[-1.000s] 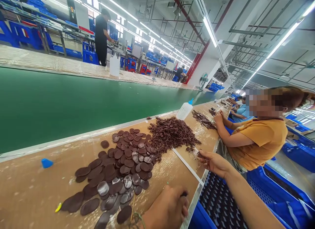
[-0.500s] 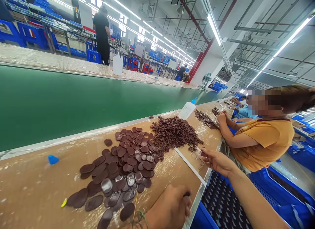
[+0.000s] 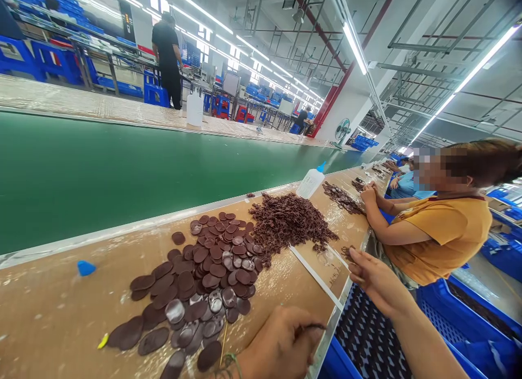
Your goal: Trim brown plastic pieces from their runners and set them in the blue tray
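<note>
At the bottom of the view, my left hand [image 3: 281, 341] is closed, with the thin edge of a dark brown oval disc [image 3: 316, 325] showing between thumb and fingers. My right hand [image 3: 377, 278] is raised over the table's front edge, pinching a small curly brown piece [image 3: 347, 253] at its fingertips. Left of my hands lies a spread heap of flat brown oval discs [image 3: 185, 281], some shiny. Beyond it is a pile of small curly brown pieces [image 3: 291, 218]. A white strip [image 3: 316, 277] runs from that pile to the table edge.
A white squeeze bottle [image 3: 311, 183] with a blue tip stands behind the pile. A blue cap [image 3: 86, 268] lies at left. A green conveyor belt [image 3: 122, 178] runs behind the table. Blue crates [image 3: 460, 319] are below at right, beside a co-worker in a yellow shirt [image 3: 440, 232].
My right hand has moved right, away from the curly pile, with its piece. My left hand has turned slightly, so more of the disc's edge shows.
</note>
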### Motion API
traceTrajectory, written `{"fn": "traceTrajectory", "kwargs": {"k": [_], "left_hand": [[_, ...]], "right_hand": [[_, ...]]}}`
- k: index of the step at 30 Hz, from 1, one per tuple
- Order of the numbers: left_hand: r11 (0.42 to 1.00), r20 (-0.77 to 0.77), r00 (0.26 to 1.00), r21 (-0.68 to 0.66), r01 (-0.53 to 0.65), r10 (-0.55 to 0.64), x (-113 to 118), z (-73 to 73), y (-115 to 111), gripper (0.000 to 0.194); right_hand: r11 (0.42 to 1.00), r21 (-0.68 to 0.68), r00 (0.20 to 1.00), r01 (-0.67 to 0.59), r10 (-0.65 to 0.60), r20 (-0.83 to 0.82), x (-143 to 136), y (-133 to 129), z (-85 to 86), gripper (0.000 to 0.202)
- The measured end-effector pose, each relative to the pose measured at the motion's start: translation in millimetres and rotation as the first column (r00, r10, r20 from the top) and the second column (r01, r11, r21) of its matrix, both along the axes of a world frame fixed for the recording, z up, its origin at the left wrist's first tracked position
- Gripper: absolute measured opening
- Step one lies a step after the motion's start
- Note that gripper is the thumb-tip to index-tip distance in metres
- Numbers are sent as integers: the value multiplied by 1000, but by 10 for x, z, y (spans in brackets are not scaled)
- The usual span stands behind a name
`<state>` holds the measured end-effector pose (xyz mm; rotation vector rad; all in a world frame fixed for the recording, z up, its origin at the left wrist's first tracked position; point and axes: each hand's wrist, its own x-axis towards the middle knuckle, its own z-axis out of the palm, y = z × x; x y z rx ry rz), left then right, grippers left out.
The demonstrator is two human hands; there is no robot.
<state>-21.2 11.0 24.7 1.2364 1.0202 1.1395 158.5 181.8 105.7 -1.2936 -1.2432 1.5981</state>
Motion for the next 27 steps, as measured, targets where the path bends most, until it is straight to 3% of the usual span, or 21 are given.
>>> {"fn": "traceTrajectory", "kwargs": {"k": [3, 6, 8, 10, 12, 14, 16, 20, 24, 27], "left_hand": [[982, 13, 990, 126, -138, 138, 34, -18, 19, 25], [980, 130, 977, 85, -181, 169, 81, -53, 28, 26], [988, 194, 970, 25, -154, 146, 96, -87, 33, 33], [992, 212, 969, -23, -122, 124, 93, -120, 42, 41], [993, 215, 969, -45, -113, 120, 81, -139, 51, 44], [990, 243, 960, -65, -124, 136, 73, -139, 56, 45], [989, 285, 948, -99, -114, 138, 74, -124, 53, 48], [985, 319, 939, -149, -82, 126, 75, -82, 27, 51], [983, 305, 943, -161, -85, 132, 61, -40, 12, 48], [973, 312, 935, -201, -110, 170, 58, 13, 14, 46]], "right_hand": [[997, -44, 975, -68, 57, -216, 29, -479, 45, 26], [974, -138, 863, -179, 88, -498, 2, -924, 13, 20], [945, -158, 719, -286, 102, -688, -42, -1134, -46, 16], [905, -118, 526, -409, 128, -841, -94, -1275, -114, 14], [870, -54, 358, -490, 144, -922, -143, -1373, -165, 14], [855, -18, 259, -518, 137, -956, -184, -1449, -180, 13], [849, -33, 246, -527, 115, -962, -215, -1510, -163, 13], [840, -102, 308, -533, 80, -948, -249, -1585, -133, 15], [848, -111, 264, -518, 36, -964, -257, -1604, -190, 14], [858, -156, 302, -490, 0, -953, -244, -1596, -244, 14]]}}
